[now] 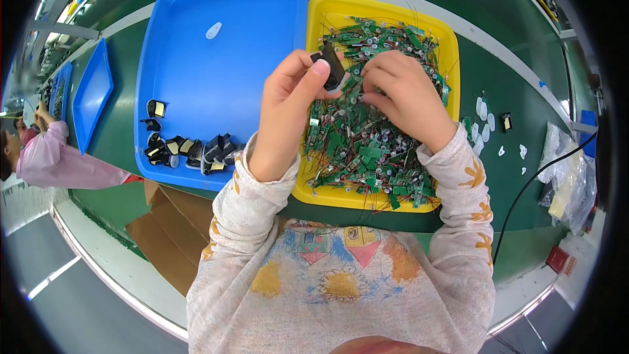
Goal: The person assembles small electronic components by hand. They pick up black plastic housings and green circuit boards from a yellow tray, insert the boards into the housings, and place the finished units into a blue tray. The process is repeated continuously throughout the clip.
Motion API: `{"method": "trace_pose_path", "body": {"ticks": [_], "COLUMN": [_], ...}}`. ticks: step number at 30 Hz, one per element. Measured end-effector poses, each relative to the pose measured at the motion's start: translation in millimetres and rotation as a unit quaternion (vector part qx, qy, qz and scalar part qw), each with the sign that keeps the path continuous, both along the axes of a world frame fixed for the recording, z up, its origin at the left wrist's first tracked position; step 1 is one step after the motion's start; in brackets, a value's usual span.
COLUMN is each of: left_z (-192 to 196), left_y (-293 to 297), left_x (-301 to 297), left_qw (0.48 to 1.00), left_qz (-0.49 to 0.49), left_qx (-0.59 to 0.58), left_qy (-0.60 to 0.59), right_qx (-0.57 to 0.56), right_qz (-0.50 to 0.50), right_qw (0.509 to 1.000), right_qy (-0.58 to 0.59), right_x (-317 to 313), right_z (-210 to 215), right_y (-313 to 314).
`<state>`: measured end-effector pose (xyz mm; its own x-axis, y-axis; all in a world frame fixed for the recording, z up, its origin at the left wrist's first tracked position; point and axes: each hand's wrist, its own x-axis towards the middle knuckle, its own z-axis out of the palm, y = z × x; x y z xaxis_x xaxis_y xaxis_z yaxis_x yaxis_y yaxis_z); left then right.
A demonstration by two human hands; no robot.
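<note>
My left hand (pixel 288 105) grips a small black plastic housing (pixel 333 69) between thumb and fingers, held up over the yellow tray (pixel 449 39). A pale rounded piece shows at the housing's lower end. Close by on the right, my right hand (pixel 403 92) has its fingers curled and pinched together. Whatever it may hold is hidden by the fingers. Beneath both hands, the tray is heaped with small green circuit boards (pixel 363 157) with thin red and black wires.
To the left, a large blue tray (pixel 223 19) holds several black housings (pixel 187 147) and a white oval piece (pixel 213 30). White pieces (pixel 483 111), a black part (pixel 506 122) and clear plastic bags (pixel 569 177) lie right, near a black cable (pixel 524 187). Another person (pixel 65 157) sits far left.
</note>
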<state>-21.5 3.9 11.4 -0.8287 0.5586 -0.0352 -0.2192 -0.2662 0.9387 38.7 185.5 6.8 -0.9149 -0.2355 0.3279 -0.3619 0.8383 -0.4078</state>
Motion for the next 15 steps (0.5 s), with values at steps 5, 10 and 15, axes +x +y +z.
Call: {"method": "trace_pose_path", "body": {"ticks": [5,10,15], "left_z": [-12,-9,-9], "left_y": [1,11,13], "left_x": [5,19,27], "left_qw": [1.000,0.997,0.997], "left_qz": [-0.028,-0.052,-0.063], "left_qx": [-0.007,0.013,0.032], "left_qy": [-0.001,-0.047,-0.017], "right_qx": [-0.417,-0.383,-0.332], "right_qz": [-0.126,-0.103,-0.137], "right_qw": [0.896,0.918,0.932], "right_qy": [-0.088,0.003,0.037], "right_x": [19,26,27], "right_z": [13,6,9], "right_y": [-15,-22,-24]}}
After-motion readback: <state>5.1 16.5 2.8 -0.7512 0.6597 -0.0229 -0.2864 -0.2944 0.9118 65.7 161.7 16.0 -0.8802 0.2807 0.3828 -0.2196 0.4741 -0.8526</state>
